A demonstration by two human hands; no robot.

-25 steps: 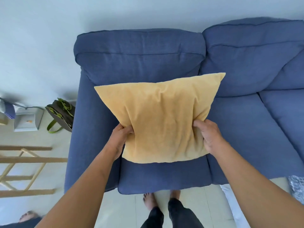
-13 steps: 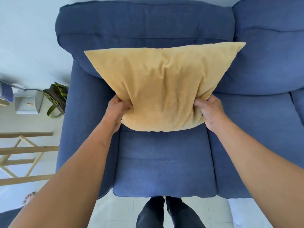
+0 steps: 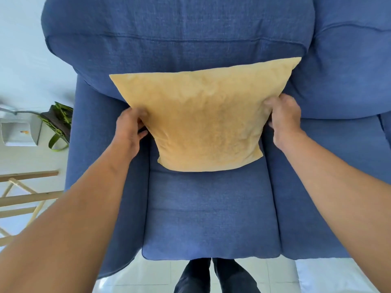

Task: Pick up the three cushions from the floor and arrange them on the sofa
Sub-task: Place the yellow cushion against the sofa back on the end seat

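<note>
A mustard-yellow cushion (image 3: 207, 121) stands on the left seat of the blue sofa (image 3: 211, 214), its lower edge on the seat and its upper part leaning against the backrest. My left hand (image 3: 129, 129) grips the cushion's left side. At its right side, my right hand (image 3: 284, 120) pinches the fabric. No other cushion is in view.
The sofa's left armrest (image 3: 93, 166) runs beside my left arm. On the pale floor to the left are a dark bag with green straps (image 3: 58, 123), a grey box (image 3: 20, 131) and a wooden rack (image 3: 25, 197). My legs (image 3: 213, 275) stand at the sofa's front edge.
I have leaned in closer to the sofa. The cushion went down and back, from held above the seat to resting on it against the backrest. Both hands remain on its sides.
</note>
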